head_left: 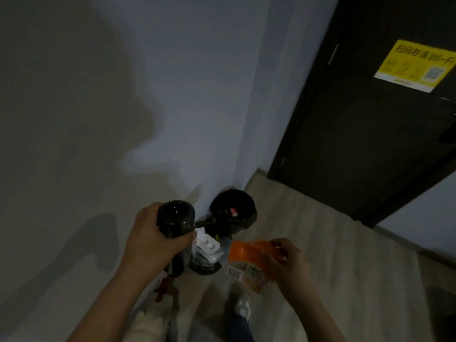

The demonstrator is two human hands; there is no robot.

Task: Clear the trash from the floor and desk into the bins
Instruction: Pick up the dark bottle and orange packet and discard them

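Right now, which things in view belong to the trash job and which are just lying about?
Job: dark bottle in left hand; orange packet in right hand; blister pack atop the near bin; black bin by the wall.
Bystanders: dark door; yellow sticker on it.

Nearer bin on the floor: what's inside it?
White blister packs lie on top in the nearer bin. Anything below them is covered; the bottle in the left hand hides its left side.
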